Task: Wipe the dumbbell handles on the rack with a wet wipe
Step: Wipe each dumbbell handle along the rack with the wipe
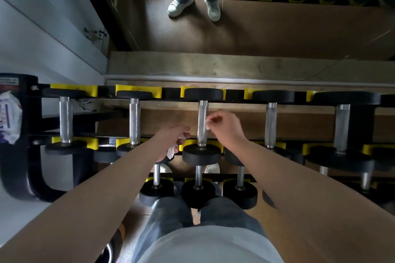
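Note:
Several black dumbbells with knurled steel handles lie across the top tier of a black rack with yellow cradles (pixel 72 88). The third dumbbell's handle (pixel 202 121) is between my hands. My left hand (pixel 171 142) is just left of that handle's near end and holds a white wet wipe (pixel 171 151) that hangs down. My right hand (pixel 224 127) is at the handle's right side, fingers pinched on a small white bit of wipe (pixel 207 127) touching the steel.
A wet-wipe pack (pixel 9 117) sits on the rack's left end. A lower tier holds smaller dumbbells (pixel 198 190) by my knees. Behind the rack, a mirror (pixel 256 28) reflects white shoes and dumbbells. A white wall stands at left.

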A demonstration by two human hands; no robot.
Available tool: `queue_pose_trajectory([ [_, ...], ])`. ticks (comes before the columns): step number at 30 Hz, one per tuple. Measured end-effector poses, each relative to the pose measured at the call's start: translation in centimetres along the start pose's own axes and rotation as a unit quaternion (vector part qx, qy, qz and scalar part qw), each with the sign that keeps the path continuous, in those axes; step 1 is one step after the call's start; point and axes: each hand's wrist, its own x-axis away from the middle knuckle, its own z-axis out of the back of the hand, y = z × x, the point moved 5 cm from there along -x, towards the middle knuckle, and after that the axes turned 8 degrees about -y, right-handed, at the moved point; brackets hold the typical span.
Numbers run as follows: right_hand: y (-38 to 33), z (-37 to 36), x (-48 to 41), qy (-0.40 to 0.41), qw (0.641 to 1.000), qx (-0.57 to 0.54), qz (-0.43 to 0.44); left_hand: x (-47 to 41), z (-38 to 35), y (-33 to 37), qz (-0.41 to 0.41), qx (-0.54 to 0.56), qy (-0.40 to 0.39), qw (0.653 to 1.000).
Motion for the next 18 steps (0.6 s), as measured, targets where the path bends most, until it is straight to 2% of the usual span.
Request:
queue_pose_trajectory([
  [3,-1.7,1.3,-1.0,0.09,0.994,0.023,0.049,0.2,0.1,-0.2,0.007,-0.006,0.005,1.0],
  [5,-1.8,0.9,-0.9,0.09,0.989,0.08,0.083,0.1,0.3,-0.6,0.02,-0.008,0.017,1.0],
  [8,-0.9,-0.7,0.5,0.027,0.968,0.192,0.158,-0.2,0.8,-1.1,0.042,-0.012,0.03,0.999],
  [11,0.3,-2.4,2.1,-0.092,0.932,0.279,0.215,-0.4,1.0,-1.4,0.043,-0.015,0.02,0.999],
  [13,0.3,-2.9,2.6,-0.125,0.907,0.323,0.241,-0.2,1.2,-1.6,0.05,-0.029,0.022,0.998],
  [15,-0.4,-2.6,2.3,-0.096,0.896,0.341,0.268,-0.2,1.2,-1.7,0.04,-0.02,0.011,0.999],
  [18,-2.5,-1.3,0.9,0.007,0.911,0.311,0.271,0.6,1.5,-1.4,0.033,-0.016,0.018,0.999],
])
